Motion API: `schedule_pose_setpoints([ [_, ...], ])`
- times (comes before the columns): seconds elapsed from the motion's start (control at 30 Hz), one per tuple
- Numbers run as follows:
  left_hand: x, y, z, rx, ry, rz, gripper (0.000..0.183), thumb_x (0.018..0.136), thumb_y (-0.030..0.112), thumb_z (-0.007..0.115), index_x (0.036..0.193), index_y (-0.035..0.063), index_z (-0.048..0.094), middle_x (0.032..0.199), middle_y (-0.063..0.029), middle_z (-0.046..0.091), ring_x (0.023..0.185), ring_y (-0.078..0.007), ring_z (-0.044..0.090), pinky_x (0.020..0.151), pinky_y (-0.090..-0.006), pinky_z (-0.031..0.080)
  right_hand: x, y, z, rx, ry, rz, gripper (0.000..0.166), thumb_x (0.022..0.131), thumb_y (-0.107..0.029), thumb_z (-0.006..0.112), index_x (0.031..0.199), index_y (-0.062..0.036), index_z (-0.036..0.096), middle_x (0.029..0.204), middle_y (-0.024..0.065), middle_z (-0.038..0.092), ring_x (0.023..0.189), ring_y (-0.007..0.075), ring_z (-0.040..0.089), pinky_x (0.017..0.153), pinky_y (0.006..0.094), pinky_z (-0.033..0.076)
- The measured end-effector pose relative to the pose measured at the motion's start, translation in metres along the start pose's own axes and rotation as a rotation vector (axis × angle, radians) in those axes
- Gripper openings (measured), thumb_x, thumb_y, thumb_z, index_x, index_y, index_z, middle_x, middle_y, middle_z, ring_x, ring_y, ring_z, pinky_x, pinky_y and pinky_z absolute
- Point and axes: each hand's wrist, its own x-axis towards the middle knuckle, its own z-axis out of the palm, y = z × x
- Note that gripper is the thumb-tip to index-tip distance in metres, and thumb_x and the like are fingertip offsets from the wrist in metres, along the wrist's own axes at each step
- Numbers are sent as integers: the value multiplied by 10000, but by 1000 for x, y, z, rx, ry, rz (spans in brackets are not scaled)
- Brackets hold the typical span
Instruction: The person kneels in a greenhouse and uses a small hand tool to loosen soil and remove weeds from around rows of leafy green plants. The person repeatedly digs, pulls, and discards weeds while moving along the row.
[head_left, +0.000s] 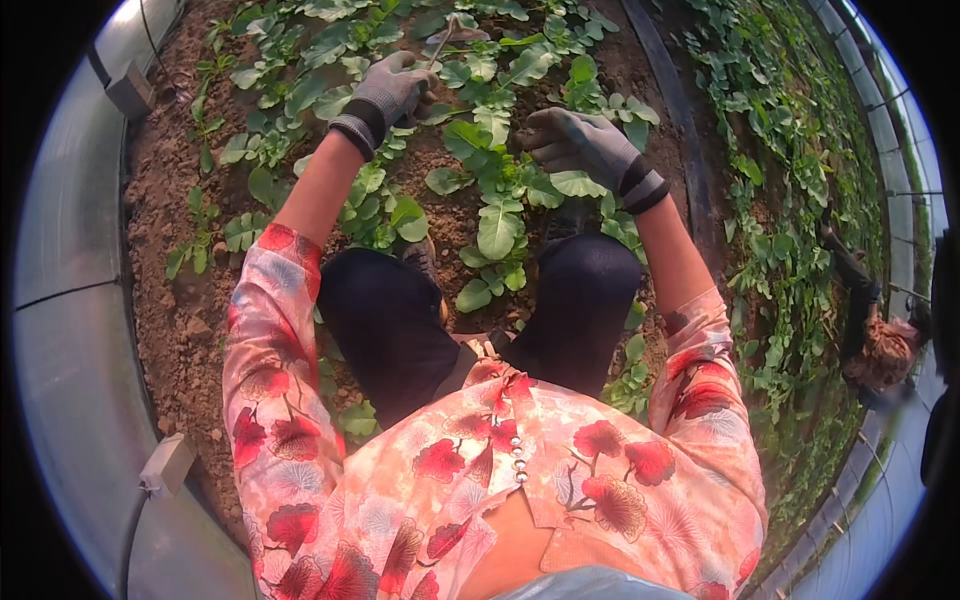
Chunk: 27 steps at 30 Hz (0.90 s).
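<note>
My left hand (394, 86), in a grey knit glove with a dark cuff, is closed around a small hand hoe (452, 36). The hoe's thin metal neck and blade point away from me among the leaves, and its handle is hidden in my fist. My right hand (585, 142), gloved alike, hovers at the right of the middle row of leafy green plants (491, 172). Its fingers reach inward beside the leaves, slightly apart, with nothing seen in them. Brown soil (442, 214) shows between the plants and my knees.
Dark plastic sheeting (675, 112) runs along the soil at right, with a denser leafy bed (787, 195) beyond. Another person (885, 345) is low at the far right. Greenhouse film (67, 247) and blocks (166, 461) line the left edge.
</note>
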Motion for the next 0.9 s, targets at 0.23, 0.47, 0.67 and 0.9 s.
schedule_pose_setpoints([
  [0.23,35,-15,165,896,-106,218,749,808,309,524,1450,87,208,1201,-257,544,1041,-395,573,895,-425,454,40,34,-41,-900,18,-699,388,776,-265,666,1082,-56,551,1039,127,611,950,293,606,835,367,491],
  [0.47,66,-33,157,834,-292,270,832,789,315,635,1449,78,187,1203,-245,555,1061,-377,575,887,-411,464,60,70,-63,-14,152,-375,235,896,-130,540,1100,-14,557,968,57,630,856,179,629,743,294,522],
  [0.67,104,-64,114,213,-378,228,589,890,298,574,1408,125,355,1047,-90,618,885,-166,627,759,-296,508,93,39,-61,342,425,-89,214,909,-133,542,1088,-20,565,882,83,645,723,151,635,651,298,536],
  [0.9,35,-262,54,-86,-51,-229,521,902,261,540,1360,53,402,1005,-63,626,771,-121,609,652,-270,517,93,74,-14,-111,329,193,145,900,-177,532,973,-52,540,648,29,540,460,113,501,415,262,425],
])
